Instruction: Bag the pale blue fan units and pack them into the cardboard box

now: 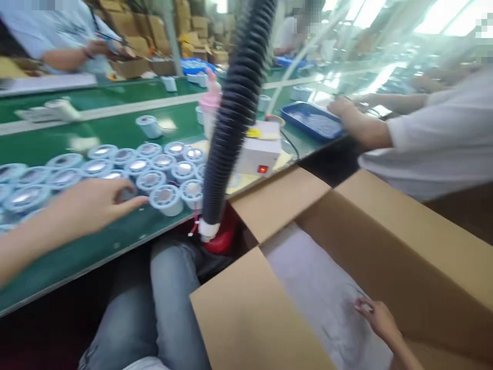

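On green bench (pixel 119 226) | pale-blue cylinders (pixel 98 167), shiny-centred | left hand (pixel 96 203) alongside

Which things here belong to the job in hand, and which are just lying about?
Likely in the job:
pale blue cylinders, near the left hand
cardboard box, right hand inside
white lining beneath that hand

Probably just about:
pink-topped cup
blue tray, by another person's hand

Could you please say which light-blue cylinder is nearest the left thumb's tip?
The front light-blue cylinder just left of the one beside the black corrugated hose: the left hand points its thumb straight at it.
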`<state>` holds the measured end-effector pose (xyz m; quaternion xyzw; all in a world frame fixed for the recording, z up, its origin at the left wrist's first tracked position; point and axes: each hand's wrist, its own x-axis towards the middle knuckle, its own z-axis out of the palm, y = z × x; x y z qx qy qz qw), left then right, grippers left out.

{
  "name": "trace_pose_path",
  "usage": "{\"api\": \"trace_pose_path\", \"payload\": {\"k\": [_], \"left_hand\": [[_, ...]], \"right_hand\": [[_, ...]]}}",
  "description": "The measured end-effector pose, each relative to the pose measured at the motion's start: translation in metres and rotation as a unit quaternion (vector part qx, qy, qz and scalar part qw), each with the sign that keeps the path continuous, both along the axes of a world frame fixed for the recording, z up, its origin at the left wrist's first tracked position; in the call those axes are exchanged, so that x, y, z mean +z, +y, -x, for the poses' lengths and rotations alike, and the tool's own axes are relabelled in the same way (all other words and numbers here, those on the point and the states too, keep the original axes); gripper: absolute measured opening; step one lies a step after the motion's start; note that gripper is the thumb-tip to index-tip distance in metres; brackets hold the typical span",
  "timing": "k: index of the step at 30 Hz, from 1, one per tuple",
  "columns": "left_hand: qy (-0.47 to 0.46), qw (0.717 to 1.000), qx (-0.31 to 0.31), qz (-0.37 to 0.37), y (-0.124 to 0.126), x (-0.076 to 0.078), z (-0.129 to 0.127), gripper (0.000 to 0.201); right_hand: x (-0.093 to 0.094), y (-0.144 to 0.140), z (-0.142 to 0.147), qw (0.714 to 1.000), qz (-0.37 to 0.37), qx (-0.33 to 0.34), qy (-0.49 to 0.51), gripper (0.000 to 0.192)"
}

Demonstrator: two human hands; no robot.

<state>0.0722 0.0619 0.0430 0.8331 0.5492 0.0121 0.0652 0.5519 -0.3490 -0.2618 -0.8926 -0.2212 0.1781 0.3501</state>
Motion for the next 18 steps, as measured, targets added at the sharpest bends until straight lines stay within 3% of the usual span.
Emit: {"api": "trace_pose_path", "payload": {"k": [3, 6, 8, 10, 13, 16, 18], "left_hand": [[0.088, 0.994, -0.063, -0.034, -0.013, -0.002, 0.007, 0.058], [0.092, 0.995, -0.034, -0.024, -0.020, -0.014, -0.011, 0.074], [0.078, 0.997, -0.003, -0.010, -0.022, -0.022, -0.026, 0.082], [0.035, 0.999, 0.005, -0.007, -0.024, -0.029, -0.034, 0.078], [-0.042, 0.999, -0.027, -0.005, -0.027, -0.034, -0.026, 0.059], [-0.184, 0.982, -0.033, 0.039, -0.034, -0.036, 0.006, 0.051], [-0.334, 0.933, -0.013, 0.131, -0.043, -0.038, 0.031, 0.051]], "right_hand": [[0.012, 0.022, 0.006, 1.000, -0.015, -0.004, 0.017, 0.026], [0.038, 0.047, 0.030, 0.992, -0.040, 0.002, 0.117, 0.031], [0.062, 0.067, 0.054, 0.979, -0.097, -0.018, 0.181, 0.034], [0.087, 0.088, 0.082, 0.955, -0.184, -0.034, 0.228, 0.036], [0.121, 0.113, 0.124, 0.920, -0.271, 0.008, 0.281, 0.036], [0.146, 0.126, 0.165, 0.912, -0.264, 0.105, 0.296, 0.036], [0.158, 0.131, 0.196, 0.917, -0.233, 0.217, 0.239, 0.037]]}}
